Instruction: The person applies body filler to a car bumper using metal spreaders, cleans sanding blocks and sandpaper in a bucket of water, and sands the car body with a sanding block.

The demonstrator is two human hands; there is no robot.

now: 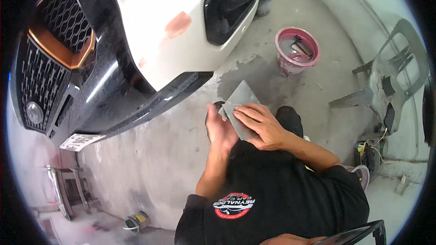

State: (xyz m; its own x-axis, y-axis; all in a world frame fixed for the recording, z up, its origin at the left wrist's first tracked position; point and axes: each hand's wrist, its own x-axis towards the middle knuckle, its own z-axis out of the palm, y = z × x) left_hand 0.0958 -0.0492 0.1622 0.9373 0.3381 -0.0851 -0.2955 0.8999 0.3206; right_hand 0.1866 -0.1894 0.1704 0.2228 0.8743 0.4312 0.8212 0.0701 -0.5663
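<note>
A grey folded sheet [243,97], which looks like sandpaper, is in my right hand [261,127]; the fingers lie across its upper face. Just left of it, my left hand [220,129] is slightly blurred, with its fingers stretched out and its palm beside the sheet's left edge. Whether that hand touches the sheet is unclear. Ahead and to the left is the white and black front of a car [159,59], with a reddish patch [178,24] on its white panel and a smaller reddish mark lower down.
A pink bucket [290,66] with liquid and items inside stands ahead on the right, near a wet floor patch [245,75]. A dark bucket [265,2] is farther off. A grey plastic chair [379,88] stands at the right wall. Another container [137,221] lies at lower left.
</note>
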